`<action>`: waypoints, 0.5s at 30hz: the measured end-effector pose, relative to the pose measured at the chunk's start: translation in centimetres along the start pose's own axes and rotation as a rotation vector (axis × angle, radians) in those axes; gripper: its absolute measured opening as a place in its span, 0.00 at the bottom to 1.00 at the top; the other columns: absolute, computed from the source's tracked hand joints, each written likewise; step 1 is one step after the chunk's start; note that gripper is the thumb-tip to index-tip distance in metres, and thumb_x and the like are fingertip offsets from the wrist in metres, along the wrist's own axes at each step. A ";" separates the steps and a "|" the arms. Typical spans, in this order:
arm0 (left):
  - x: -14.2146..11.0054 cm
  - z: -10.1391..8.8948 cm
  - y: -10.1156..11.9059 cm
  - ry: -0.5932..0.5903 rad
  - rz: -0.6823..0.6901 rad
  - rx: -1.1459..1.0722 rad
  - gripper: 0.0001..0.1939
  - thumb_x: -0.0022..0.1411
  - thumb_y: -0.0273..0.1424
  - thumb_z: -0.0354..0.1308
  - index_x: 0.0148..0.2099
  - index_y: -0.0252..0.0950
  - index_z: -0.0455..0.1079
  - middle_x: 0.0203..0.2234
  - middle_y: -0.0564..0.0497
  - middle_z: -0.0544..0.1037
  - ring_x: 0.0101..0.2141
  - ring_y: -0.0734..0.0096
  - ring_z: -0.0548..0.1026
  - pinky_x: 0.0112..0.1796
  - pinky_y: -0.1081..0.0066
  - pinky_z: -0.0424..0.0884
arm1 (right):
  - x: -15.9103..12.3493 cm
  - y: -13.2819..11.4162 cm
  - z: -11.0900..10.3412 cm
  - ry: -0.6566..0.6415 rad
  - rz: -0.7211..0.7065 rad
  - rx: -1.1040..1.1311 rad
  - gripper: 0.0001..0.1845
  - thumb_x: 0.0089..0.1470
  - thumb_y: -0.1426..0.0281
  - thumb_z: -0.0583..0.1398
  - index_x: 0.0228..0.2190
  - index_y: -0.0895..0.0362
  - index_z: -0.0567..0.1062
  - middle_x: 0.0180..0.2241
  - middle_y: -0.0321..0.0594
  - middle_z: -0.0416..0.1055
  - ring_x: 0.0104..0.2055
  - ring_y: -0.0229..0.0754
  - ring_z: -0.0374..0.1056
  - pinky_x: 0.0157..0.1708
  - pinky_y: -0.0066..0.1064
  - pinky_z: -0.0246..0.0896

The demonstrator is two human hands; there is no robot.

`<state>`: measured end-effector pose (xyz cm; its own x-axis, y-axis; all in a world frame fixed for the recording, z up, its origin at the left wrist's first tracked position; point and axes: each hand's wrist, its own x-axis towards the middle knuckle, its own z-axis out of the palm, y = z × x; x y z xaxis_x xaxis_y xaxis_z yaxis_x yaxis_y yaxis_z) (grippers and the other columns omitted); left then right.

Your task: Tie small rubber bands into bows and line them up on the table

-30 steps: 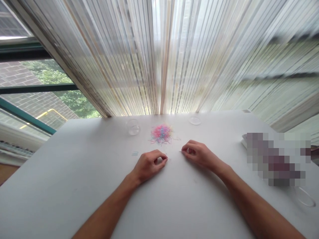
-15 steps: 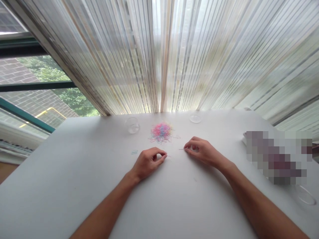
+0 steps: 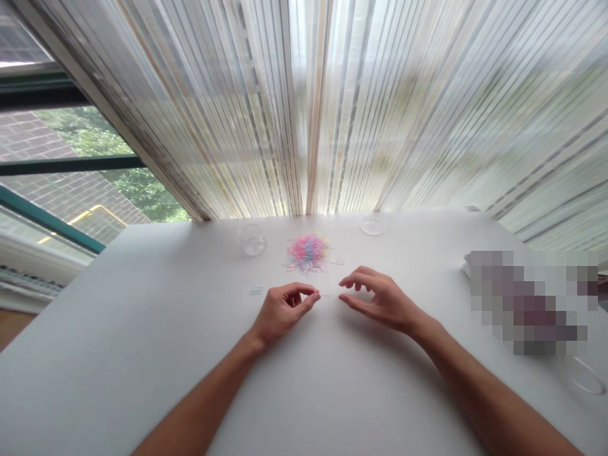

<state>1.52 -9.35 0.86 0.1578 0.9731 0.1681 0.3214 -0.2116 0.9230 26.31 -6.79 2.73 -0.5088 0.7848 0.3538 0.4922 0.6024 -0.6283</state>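
Observation:
My left hand (image 3: pixel 287 307) is closed in a pinch just left of the table's middle. A thin pink rubber band (image 3: pixel 325 295) shows faintly beside its fingertips, most of it hidden or too fine to make out. Across a small gap, my right hand (image 3: pixel 382 299) hovers with thumb and fingers apart, nothing visible between them. Beyond both hands lies a loose pile of multicoloured rubber bands (image 3: pixel 308 252), mostly pink and blue, with a few strays at its right edge. Several blue rubber bands (image 3: pixel 256 291) lie side by side to the left of my left hand.
A small clear round container (image 3: pixel 253 240) stands behind the pile to the left, and a clear round lid (image 3: pixel 373 226) lies behind to the right. A pixelated object (image 3: pixel 520 301) sits at the right of the white table (image 3: pixel 142 354), with a pale loop (image 3: pixel 588 377) beside it.
My right hand has parted its fingers and moved slightly left; the thin pink strand that stuck out from them is gone from there. My left hand stays pinched, almost unmoved.

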 end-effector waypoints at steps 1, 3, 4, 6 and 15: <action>0.0 0.0 0.0 -0.002 0.000 -0.004 0.12 0.61 0.39 0.65 0.36 0.33 0.80 0.17 0.56 0.68 0.19 0.79 0.58 0.21 0.76 0.56 | 0.0 -0.4 0.5 0.004 -0.022 0.037 0.09 0.60 0.65 0.64 0.41 0.55 0.78 0.36 0.42 0.74 0.35 0.40 0.70 0.34 0.30 0.67; 0.0 0.0 -0.1 -0.011 0.004 -0.006 0.12 0.61 0.38 0.65 0.37 0.33 0.80 0.17 0.56 0.68 0.19 0.79 0.58 0.21 0.77 0.56 | -0.1 -1.1 1.5 0.010 -0.039 0.094 0.09 0.61 0.65 0.63 0.41 0.55 0.78 0.35 0.41 0.75 0.35 0.39 0.70 0.33 0.29 0.66; 0.0 0.0 -0.1 -0.019 0.005 -0.006 0.12 0.61 0.38 0.65 0.37 0.33 0.80 0.17 0.57 0.67 0.19 0.79 0.58 0.21 0.77 0.56 | -0.1 -1.3 1.9 0.014 -0.038 0.114 0.08 0.61 0.65 0.63 0.40 0.55 0.78 0.33 0.41 0.75 0.34 0.39 0.70 0.32 0.28 0.66; 0.0 0.0 0.0 -0.033 0.007 -0.006 0.12 0.61 0.38 0.65 0.37 0.33 0.80 0.17 0.57 0.67 0.19 0.79 0.58 0.21 0.77 0.55 | -0.1 -1.4 2.5 0.015 -0.024 0.142 0.07 0.63 0.66 0.61 0.38 0.56 0.78 0.31 0.39 0.75 0.31 0.37 0.69 0.31 0.28 0.65; -0.1 -0.2 0.5 -0.071 0.023 0.046 0.09 0.63 0.35 0.64 0.38 0.35 0.80 0.17 0.57 0.69 0.19 0.80 0.58 0.21 0.77 0.56 | -0.1 -1.2 2.6 0.034 0.078 0.219 0.08 0.62 0.67 0.60 0.35 0.56 0.79 0.29 0.38 0.75 0.28 0.36 0.67 0.28 0.26 0.64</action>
<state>1.47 -9.50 1.40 0.2307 0.9594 0.1623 0.3592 -0.2390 0.9022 23.88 -7.92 1.63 -0.4491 0.8346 0.3189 0.3620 0.4963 -0.7890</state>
